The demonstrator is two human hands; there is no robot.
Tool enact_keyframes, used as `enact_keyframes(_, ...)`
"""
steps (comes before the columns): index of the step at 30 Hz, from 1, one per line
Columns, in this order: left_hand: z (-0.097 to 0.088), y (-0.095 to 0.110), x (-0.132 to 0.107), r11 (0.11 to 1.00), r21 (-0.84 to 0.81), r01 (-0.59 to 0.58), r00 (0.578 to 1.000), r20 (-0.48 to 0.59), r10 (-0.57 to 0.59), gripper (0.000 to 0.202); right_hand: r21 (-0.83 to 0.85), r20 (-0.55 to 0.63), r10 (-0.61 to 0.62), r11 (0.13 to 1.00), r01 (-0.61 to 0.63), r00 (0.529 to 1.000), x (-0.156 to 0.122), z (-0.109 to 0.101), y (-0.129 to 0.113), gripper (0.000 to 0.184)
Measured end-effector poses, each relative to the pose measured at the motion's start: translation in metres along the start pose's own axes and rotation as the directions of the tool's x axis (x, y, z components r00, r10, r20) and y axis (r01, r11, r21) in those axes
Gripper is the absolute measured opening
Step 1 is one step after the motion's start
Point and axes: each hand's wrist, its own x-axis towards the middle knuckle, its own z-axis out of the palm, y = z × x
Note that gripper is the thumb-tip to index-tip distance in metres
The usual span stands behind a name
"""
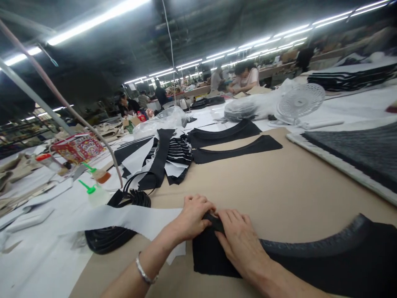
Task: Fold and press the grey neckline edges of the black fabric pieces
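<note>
A large curved black fabric piece point(325, 269) lies on the tan board in front of me, with a shinier dark band along its curved upper edge. At its left end, my left hand point(196, 216) pinches the folded upper edge between thumb and fingers. Close beside it, my right hand point(238, 238) grips the same folded edge, fingers bent over the far side and thumb on the near side. Part of the fold is hidden under my fingers. A white sheet strip point(145, 219) reaches from the left to beneath my left forearm.
Tan board point(248, 190) covers the work area. Two black curved strips point(238, 149) lie beyond my hands. Coiled black cords point(139, 198) and green-capped bottles point(101, 176) stand left. At right are a white fan point(300, 101) and a grey-black panel point(359, 149). People work farther back.
</note>
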Motion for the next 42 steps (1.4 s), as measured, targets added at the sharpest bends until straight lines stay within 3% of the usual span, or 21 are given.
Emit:
enact_keyframes(10, -0.013, 0.002, 0.019, 0.996, 0.087, -0.003, 0.988, 0.156, -0.011, 0.022, -0.034, 0.137, 0.163, 0.987, -0.159, 0.977, 0.017, -0.012, -0.009, 0.027)
enact_keyframes(20, -0.013, 0.004, 0.02, 0.999, 0.041, 0.0, 0.979, 0.201, -0.008, 0.029, 0.082, 0.132, 0.175, 0.979, -0.187, 0.976, 0.025, -0.01, -0.003, 0.036)
enact_keyframes(25, -0.012, 0.003, 0.022, 0.999, 0.046, 0.012, 0.973, 0.231, -0.023, 0.02, -0.003, 0.148, 0.179, 0.984, -0.181, 0.973, 0.022, -0.014, 0.0, 0.027)
enact_keyframes(31, -0.014, -0.001, 0.021, 0.999, 0.044, 0.003, 0.979, 0.204, -0.012, 0.014, -0.009, 0.16, 0.157, 0.988, -0.157, 0.975, 0.022, -0.01, 0.002, 0.014)
enact_keyframes(42, -0.011, -0.011, 0.009, 0.996, -0.086, -0.036, 0.991, 0.122, 0.047, 0.011, 0.098, 0.165, 0.109, 0.987, -0.126, 0.98, 0.02, -0.009, 0.003, 0.019)
